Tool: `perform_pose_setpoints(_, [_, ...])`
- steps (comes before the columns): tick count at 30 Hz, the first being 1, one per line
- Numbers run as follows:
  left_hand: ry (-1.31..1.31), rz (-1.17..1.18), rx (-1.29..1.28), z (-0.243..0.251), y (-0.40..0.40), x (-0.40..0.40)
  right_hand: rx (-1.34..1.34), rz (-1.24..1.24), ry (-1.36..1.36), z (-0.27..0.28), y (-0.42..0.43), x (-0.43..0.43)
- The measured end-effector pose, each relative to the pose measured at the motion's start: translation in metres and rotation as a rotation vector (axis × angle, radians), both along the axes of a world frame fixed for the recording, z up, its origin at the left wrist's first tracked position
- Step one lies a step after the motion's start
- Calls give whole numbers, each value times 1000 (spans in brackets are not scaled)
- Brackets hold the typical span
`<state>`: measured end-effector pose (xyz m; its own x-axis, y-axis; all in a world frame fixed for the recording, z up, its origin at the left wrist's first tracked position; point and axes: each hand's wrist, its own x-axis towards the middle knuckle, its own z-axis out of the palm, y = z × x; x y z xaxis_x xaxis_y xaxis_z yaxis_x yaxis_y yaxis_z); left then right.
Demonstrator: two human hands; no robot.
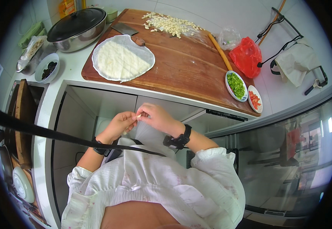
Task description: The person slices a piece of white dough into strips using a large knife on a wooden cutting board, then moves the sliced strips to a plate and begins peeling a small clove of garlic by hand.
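Note:
My left hand (122,122) and my right hand (157,118) meet in front of my body, just short of the counter's front edge. Between their fingertips they pinch a small pale piece of what looks like dough (138,116). A paler bit shows below my left fingers, partly hidden by them. Beyond the hands, a thin white cloth (120,61) lies on the wooden board (180,68), over a flat pale mass that looks like dough. Many small pale dough bits (171,24) are scattered in a floury heap at the board's back.
A rolling pin (220,51) lies by an oval dish of chopped greens (236,86) and a dish of diced red pieces (254,98). To the left are a lidded steel pot (78,37), a bowl with dark pieces (49,70) and a flat metal blade (124,29). A red bag (246,57) stands right.

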<state>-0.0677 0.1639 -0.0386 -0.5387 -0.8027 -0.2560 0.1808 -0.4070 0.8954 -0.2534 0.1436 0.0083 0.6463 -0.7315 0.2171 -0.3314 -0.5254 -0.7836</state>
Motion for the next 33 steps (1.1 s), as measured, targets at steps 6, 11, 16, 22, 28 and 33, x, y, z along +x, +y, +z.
perform_pose_setpoints(6, [-181, 68, -169, 9, 1, -10, 225, -147, -111, -9, -2, -2])
perform_pose_setpoints(11, [-460, 277, -537, -22, -15, -8, 781, 251, -126, 41, 4, -22])
perform_pose_setpoints(16, [-230, 161, -194, -6, -12, -10, 0, -487, 221, 50, -65, -97])
perform_pose_setpoints(22, [-173, 92, -110, -7, -17, -19, -53, -532, 368, 16, -109, -152])
perform_pose_setpoints(28, [-207, 30, -156, -11, -19, -22, 10, -575, 421, 20, -139, -153])
perform_pose_setpoints(33, [-230, -43, -193, 2, -20, -27, -11, -572, 356, 18, -154, -161])
